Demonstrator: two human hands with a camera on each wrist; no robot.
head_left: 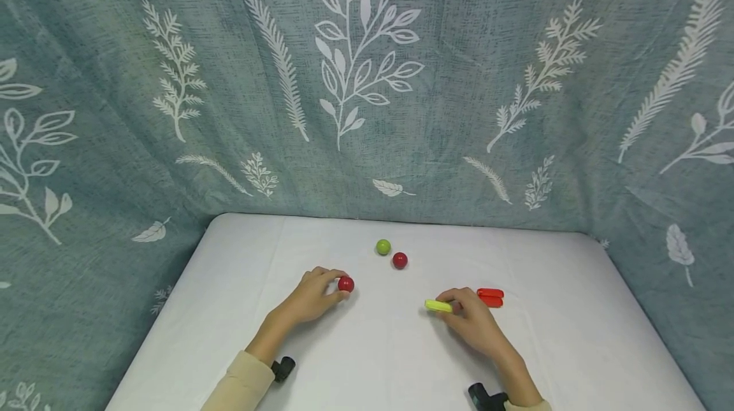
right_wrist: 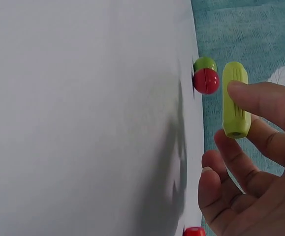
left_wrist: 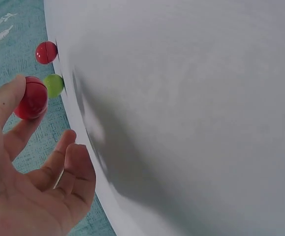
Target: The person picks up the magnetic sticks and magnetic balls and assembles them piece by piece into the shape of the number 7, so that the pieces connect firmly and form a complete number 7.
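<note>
My left hand (head_left: 312, 296) pinches a glossy red ball (left_wrist: 32, 101) between thumb and finger, raised over the white table. A thin seam runs around that ball, and the other fingers curl loosely below it. To the right, my right hand (head_left: 471, 322) holds a short yellow-green ribbed handle (right_wrist: 236, 105) between its thumb and fingers. The handle has a small hole in its lower end in the right wrist view. Just beyond this hand lie two red handles (head_left: 490, 297) side by side, their near part close to the knuckles in the head view.
Farther back on the white table (head_left: 252, 252) sit a green ball (head_left: 383, 246) and a second red ball (head_left: 399, 260), close together. A teal leaf-print cloth (head_left: 367, 175) hangs behind the table. Black wrist cameras (head_left: 283, 369) are strapped to both arms.
</note>
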